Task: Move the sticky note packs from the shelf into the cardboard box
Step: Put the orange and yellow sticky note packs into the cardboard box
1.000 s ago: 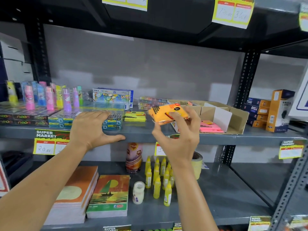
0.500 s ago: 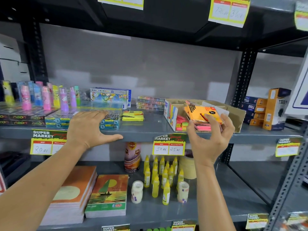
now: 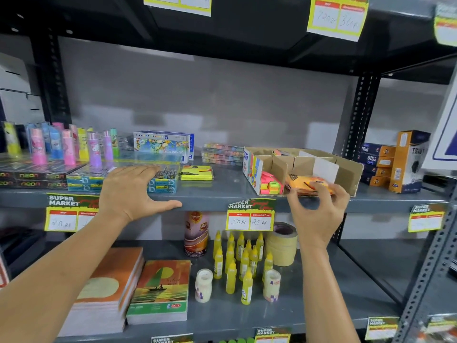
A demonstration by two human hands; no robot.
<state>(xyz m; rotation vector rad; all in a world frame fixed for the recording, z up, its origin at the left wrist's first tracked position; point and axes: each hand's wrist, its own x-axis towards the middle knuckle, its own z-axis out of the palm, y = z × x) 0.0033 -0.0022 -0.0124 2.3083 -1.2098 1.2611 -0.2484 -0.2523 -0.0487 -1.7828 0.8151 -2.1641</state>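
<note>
An open cardboard box (image 3: 346, 169) with dividers stands on the middle shelf at the right. Pink and green sticky note packs (image 3: 270, 184) lie in its left compartment. My right hand (image 3: 319, 214) reaches over the box's front edge, thumb and fingers pinching an orange sticky note pack (image 3: 305, 183) that sits low inside the box. A yellow sticky note pack (image 3: 196, 172) lies flat on the shelf left of the box. My left hand (image 3: 131, 191) rests palm down on the shelf edge and on the pen packs, holding nothing.
Colourful lighters (image 3: 66, 147), neon packs (image 3: 27, 178), blue pen packs (image 3: 163, 185) and an oil pastel box (image 3: 160, 144) fill the shelf's left. Trio boxes (image 3: 395, 162) stand right of the cardboard box. Below are notebooks (image 3: 158, 290), glue bottles (image 3: 237, 263) and masking tape (image 3: 282, 243).
My right hand has carried the orange pack to the right and down, from above the shelf's middle into the cardboard box. My left hand has stayed on the shelf edge.
</note>
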